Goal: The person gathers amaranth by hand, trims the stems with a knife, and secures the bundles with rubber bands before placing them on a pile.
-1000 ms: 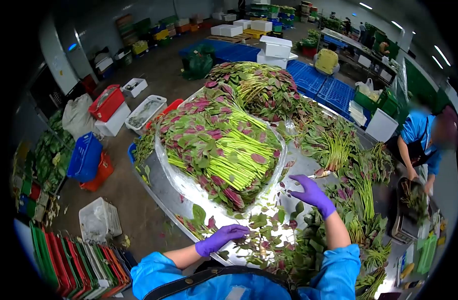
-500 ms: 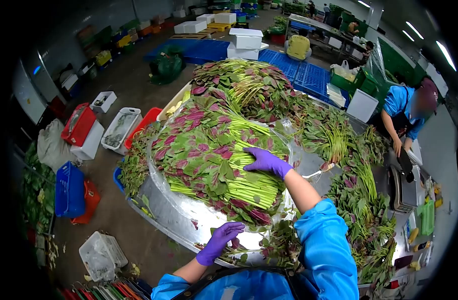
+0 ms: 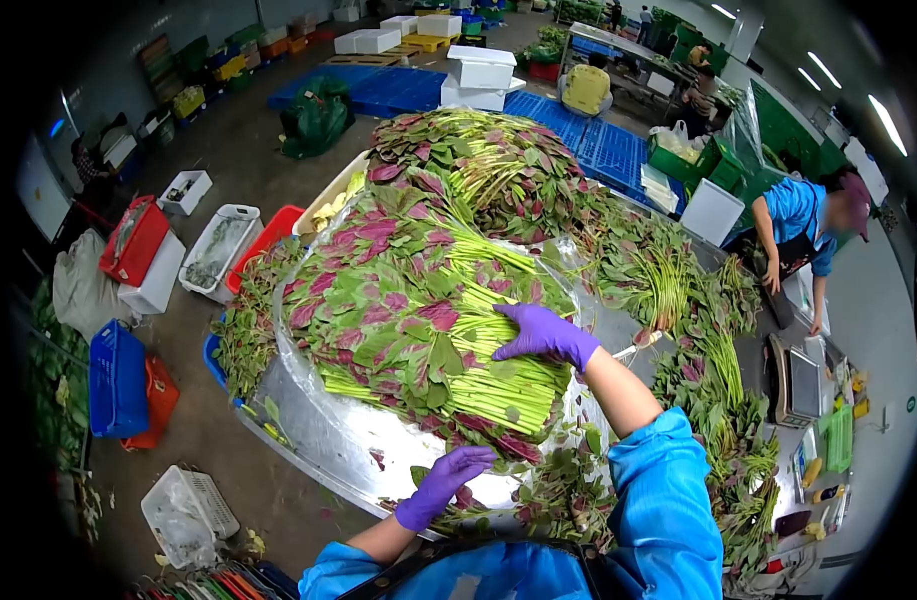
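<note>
A large pile of red-and-green leafy stems point(image 3: 388, 300) lies on clear plastic sheeting over a metal table point(image 3: 308, 440). My right hand point(image 3: 546, 335), in a purple glove, rests on the pale green stems at the pile's right side, with its fingers spread. Below the pile, near the table's front edge, my left hand point(image 3: 446, 486), also gloved in purple, hovers with extended fingers and nothing in it. A second heap of the same greens point(image 3: 478, 165) stands behind the pile, and loose bunches point(image 3: 668, 290) lie to the right.
A co-worker in blue point(image 3: 793, 215) stands at the right beside a scale point(image 3: 793, 380). Blue point(image 3: 116, 380), red point(image 3: 133, 240) and white point(image 3: 188, 515) crates stand on the floor at the left. Blue pallets point(image 3: 398, 90) and white foam boxes point(image 3: 480, 72) are behind the table.
The view has shifted slightly, while both my hands keep nearly the same places by the pile. The co-worker's arms have moved apart, one now reaching lower over the right-hand table.
</note>
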Tool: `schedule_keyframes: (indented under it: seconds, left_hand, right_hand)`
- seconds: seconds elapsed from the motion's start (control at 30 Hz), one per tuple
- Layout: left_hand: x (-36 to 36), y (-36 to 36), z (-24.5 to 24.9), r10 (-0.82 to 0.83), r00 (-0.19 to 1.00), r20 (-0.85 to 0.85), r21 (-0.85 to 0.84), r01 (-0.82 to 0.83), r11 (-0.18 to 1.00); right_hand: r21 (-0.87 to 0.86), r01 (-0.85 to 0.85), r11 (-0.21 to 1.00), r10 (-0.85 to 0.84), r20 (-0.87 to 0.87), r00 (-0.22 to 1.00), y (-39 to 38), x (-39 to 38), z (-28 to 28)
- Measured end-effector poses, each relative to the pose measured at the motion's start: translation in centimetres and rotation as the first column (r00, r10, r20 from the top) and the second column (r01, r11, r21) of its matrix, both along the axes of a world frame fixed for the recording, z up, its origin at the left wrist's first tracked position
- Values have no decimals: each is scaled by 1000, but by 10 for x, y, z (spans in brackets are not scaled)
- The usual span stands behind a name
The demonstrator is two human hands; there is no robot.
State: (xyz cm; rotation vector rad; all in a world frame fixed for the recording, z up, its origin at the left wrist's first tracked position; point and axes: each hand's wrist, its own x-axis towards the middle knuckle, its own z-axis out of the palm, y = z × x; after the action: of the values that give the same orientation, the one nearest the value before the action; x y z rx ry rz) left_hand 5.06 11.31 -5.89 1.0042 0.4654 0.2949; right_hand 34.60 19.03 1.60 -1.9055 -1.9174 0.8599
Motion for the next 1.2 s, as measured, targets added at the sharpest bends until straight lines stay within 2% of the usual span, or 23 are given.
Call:
schedule_keyframes:
  seconds: [0.07,0.13,0.17,0.2,0.27,0.33,0.4,0.43,0.53,0.57,0.7,0.77,0.8,0.87,0.9,0.93,1.0,1.03,1.13,1.17,1.2]
  left_hand:
    - [1,0,1,-6,999,-34,-16,6,1000]
    - [1,0,0,-9,998,-62,-28,8,1000]
    - [1,1,-2,4,998,-58,-50,-7,999]
    - [2,1,-3,18,998,-54,-71,-22,997]
    - [5,-1,-1,26,998,-50,-55,-29,998]
    - [5,-1,1,30,998,-51,-37,-32,999]
    - [7,-1,0,8,1000,-15,-18,-8,1000]
    - [8,-1,-1,10,1000,-16,-18,-11,1000]
    - [6,0,-4,23,999,27,4,-23,1000]
    - [5,0,-6,13,999,43,9,-13,1000]
    - [3,1,-12,4,999,54,10,-4,1000]
    - [3,2,-13,2,999,34,6,-2,1000]
    - [3,2,-13,-4,1000,15,0,4,1000]
    - [3,1,-12,-5,1000,28,10,4,1000]
    - [3,1,-12,-5,999,41,20,4,1000]
    - [3,2,-11,-6,999,44,22,5,1000]
    - [3,1,-5,7,999,54,40,-9,999]
    - [3,0,-3,12,998,61,42,-15,999]
    - [1,-4,1,70,996,61,8,-70,997]
    - [0,-4,-1,68,997,41,6,-68,998]
    - [0,-5,-2,65,998,22,5,-65,998]
  right_hand:
    - [-20,8,1000,-7,47,999,-2,-5,-4]
    - [193,-44,980,-12,283,959,2,-8,-16]
    - [253,-59,966,0,228,974,5,-6,-20]
    - [251,-61,966,2,229,973,6,-7,-15]
    - [-4,-43,999,42,-71,997,8,-9,-4]
    - [-23,-61,998,60,-62,996,12,-11,-4]
    - [6,-143,990,140,144,980,15,-17,-4]
    - [36,-156,987,147,185,972,17,-17,-7]
    - [15,-176,984,172,150,974,22,-19,8]
    - [-85,-141,986,155,187,970,23,-23,19]
    - [-88,-132,987,144,138,980,23,-18,12]
    - [215,-247,945,232,94,968,19,-11,-17]
    - [213,-250,944,234,96,967,21,-12,-13]
    - [64,-215,974,200,188,962,22,-17,-6]
    - [-11,-168,986,167,209,964,18,-30,17]
    - [-10,-167,986,166,211,963,20,-35,21]
    - [-30,-80,996,85,350,933,23,-39,28]
    - [47,-55,997,35,352,935,26,-36,27]
    - [54,10,998,-29,367,930,37,-31,36]
    - [-23,-55,998,60,277,959,41,-23,25]
    - [-21,-57,998,60,275,959,40,-18,13]
